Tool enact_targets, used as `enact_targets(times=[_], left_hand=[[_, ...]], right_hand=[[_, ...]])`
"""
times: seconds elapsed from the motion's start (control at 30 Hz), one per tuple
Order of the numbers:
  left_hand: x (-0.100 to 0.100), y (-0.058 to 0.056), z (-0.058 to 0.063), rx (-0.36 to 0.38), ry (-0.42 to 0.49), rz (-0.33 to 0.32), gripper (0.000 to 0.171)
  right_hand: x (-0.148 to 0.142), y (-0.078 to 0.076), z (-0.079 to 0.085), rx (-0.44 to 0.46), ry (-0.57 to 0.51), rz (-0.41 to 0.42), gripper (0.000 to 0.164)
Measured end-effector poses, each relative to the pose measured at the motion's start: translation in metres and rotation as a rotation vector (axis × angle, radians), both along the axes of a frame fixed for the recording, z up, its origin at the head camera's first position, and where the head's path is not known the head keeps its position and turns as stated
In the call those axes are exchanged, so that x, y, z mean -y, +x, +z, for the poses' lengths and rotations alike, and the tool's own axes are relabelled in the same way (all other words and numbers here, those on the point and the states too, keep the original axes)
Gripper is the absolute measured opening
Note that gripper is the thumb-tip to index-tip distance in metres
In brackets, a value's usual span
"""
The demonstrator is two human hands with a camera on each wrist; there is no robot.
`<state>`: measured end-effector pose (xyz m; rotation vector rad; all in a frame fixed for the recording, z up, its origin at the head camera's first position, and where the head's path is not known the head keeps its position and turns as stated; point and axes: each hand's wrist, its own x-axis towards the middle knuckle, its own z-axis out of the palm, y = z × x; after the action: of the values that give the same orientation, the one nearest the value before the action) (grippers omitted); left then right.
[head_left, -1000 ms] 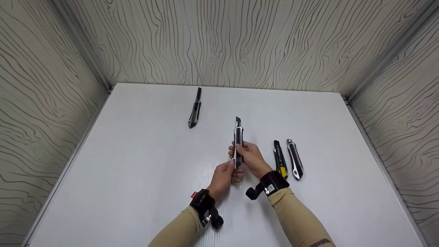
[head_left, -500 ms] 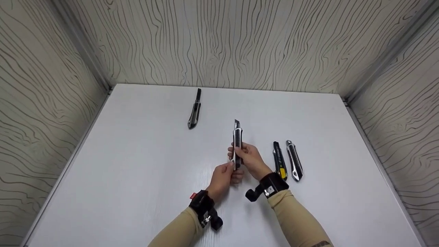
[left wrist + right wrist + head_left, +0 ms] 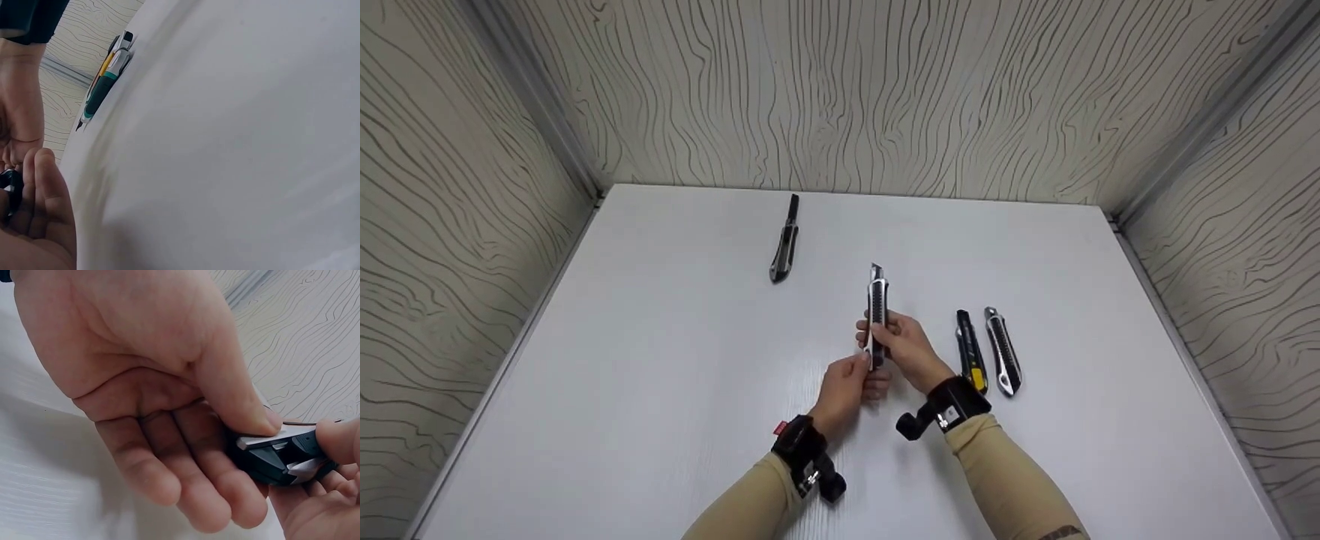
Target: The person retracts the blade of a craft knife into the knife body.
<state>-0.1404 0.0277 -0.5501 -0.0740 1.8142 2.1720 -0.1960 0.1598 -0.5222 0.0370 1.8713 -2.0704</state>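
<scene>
A silver-and-black utility knife (image 3: 877, 300) is held upright, blade end pointing away, above the middle of the white table (image 3: 682, 322). My right hand (image 3: 911, 346) grips its handle, thumb on the front and fingers behind. My left hand (image 3: 846, 388) pinches the handle's lower end. In the right wrist view, the thumbs of my right hand (image 3: 169, 382) and left hand (image 3: 326, 506) both lie on the knife's butt end (image 3: 281, 458). Only a dark bit of the knife (image 3: 12, 188) shows in the left wrist view, beside my left hand (image 3: 45, 225).
Right of my hands lie a black-and-yellow utility knife (image 3: 971, 352) and a silver-and-black one (image 3: 1003, 351), side by side. Another utility knife (image 3: 784, 244) lies at the back, left of centre. Wood-patterned panels (image 3: 825, 97) surround the table's back and sides.
The blade showing above the held knife's body looks a little shorter now. My hands keep the same grip and have barely moved; the other knives lie as before.
</scene>
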Motion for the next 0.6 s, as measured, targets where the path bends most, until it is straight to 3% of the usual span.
enact_targets(times=[0.6], left_hand=[[0.0008, 0.0005, -0.0002, -0.005, 0.001, -0.012, 0.039]], right_hand=[[-0.0068, -0.0012, -0.0022, -0.019, -0.008, 0.1, 0.048]])
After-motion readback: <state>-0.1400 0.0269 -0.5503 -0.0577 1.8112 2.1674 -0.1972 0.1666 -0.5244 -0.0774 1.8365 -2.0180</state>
